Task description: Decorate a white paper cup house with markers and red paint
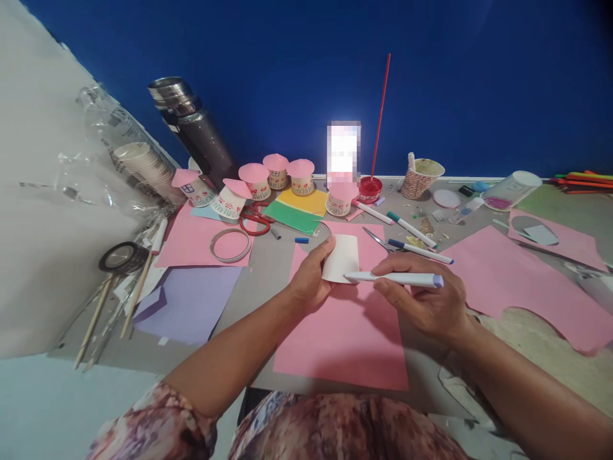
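My left hand (313,275) grips a plain white paper cup (343,255) from its left side, above a pink paper sheet (340,345). In my right hand (426,297) is a white marker pen (407,278) with a bluish end, held nearly level. Its tip meets or nearly meets the lower edge of the cup; contact is hard to tell. No mark shows on the cup's visible side. Beyond it stands a small cup house (339,199) with a pink cone roof and drawn grass. More decorated cup houses (231,199) are grouped at the back left.
Scissors with red handles (256,222), a tape ring (230,245) and a black tape roll (119,257) lie leftward. A dark flask (196,134) leans by stacked paper cups (143,166). Markers (412,230), a patterned cup (421,179) and cut pink paper (531,287) are rightward.
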A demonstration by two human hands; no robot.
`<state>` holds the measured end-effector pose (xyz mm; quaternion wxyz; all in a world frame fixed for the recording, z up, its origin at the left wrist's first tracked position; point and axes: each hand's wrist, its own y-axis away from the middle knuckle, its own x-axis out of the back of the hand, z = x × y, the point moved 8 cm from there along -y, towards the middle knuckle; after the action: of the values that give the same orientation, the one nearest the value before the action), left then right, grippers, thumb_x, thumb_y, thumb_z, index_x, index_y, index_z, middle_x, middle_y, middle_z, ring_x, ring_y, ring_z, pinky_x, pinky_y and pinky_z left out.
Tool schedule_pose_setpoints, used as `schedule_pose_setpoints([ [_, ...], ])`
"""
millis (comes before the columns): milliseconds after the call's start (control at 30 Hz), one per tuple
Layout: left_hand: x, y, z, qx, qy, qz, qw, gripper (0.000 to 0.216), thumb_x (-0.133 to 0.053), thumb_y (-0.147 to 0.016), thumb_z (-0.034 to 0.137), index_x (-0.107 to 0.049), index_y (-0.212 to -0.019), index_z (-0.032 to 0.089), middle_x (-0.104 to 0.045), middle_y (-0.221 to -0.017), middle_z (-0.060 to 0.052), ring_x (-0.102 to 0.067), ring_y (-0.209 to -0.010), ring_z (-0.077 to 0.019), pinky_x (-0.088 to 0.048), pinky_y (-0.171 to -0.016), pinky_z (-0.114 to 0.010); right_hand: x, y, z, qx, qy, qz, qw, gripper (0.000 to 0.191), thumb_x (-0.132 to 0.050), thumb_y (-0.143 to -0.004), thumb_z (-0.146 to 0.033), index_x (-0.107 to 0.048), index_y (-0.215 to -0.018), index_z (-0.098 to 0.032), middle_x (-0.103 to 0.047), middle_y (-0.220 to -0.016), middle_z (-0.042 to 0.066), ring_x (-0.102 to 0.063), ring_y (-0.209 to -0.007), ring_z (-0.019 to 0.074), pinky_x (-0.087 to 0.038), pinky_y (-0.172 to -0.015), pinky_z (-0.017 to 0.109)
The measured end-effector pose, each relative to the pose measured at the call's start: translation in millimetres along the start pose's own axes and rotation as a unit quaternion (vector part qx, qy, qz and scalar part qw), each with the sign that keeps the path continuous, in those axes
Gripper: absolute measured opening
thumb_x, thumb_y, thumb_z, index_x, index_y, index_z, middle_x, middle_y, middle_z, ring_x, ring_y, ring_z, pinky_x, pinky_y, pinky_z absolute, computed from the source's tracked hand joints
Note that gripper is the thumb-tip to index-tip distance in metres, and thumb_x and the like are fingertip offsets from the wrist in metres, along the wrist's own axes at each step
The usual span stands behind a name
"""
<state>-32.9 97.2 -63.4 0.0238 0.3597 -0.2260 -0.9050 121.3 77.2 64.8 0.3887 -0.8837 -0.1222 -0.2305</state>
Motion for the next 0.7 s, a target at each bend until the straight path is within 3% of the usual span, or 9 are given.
schedule_pose_setpoints([
  [200, -0.4, -0.7, -0.5, -0.011, -0.003, -0.009, 1.0, 0.04, -0.068, -0.099, 0.047, -0.074, -0.112, 0.01, -0.077, -0.099, -0.014, -0.073, -0.09, -0.0249, -0.062, -0.083, -0.038, 3.5, -0.5, 1.1, 0.002, -0.001, 0.036, 0.999, 0.008, -0.071, -0.094, -0.018, -0.074, -0.097, -0.025, -0.081, -0.08, 0.002, -0.068, -0.055, 0.0144, -0.052, -0.049, 0.025],
  [500, 1.8, -1.7, -3.1, -0.005, -0.006, -0.016, 1.0, 0.044, -0.069, -0.097, 0.052, -0.072, -0.114, 0.011, -0.077, -0.098, -0.014, -0.075, -0.093, -0.029, -0.063, -0.085, -0.041, 1.0, -1.6, -3.0, 0.004, -0.008, -0.006, 1.0, 0.007, -0.07, -0.094, -0.022, -0.077, -0.095, -0.024, -0.082, -0.08, 0.004, -0.067, -0.054, 0.0154, -0.055, -0.053, 0.028],
  [700, -1.3, 0.9, -0.7, -0.008, 0.004, -0.011, 1.0, 0.037, -0.07, -0.098, 0.046, -0.074, -0.111, 0.011, -0.077, -0.1, -0.013, -0.073, -0.091, -0.025, -0.061, -0.084, -0.037, 5.5, -0.9, -0.9, 0.003, -0.004, 0.044, 0.999, 0.007, -0.071, -0.094, -0.019, -0.076, -0.095, -0.024, -0.082, -0.08, 0.004, -0.069, -0.055, 0.0159, -0.052, -0.049, 0.026],
])
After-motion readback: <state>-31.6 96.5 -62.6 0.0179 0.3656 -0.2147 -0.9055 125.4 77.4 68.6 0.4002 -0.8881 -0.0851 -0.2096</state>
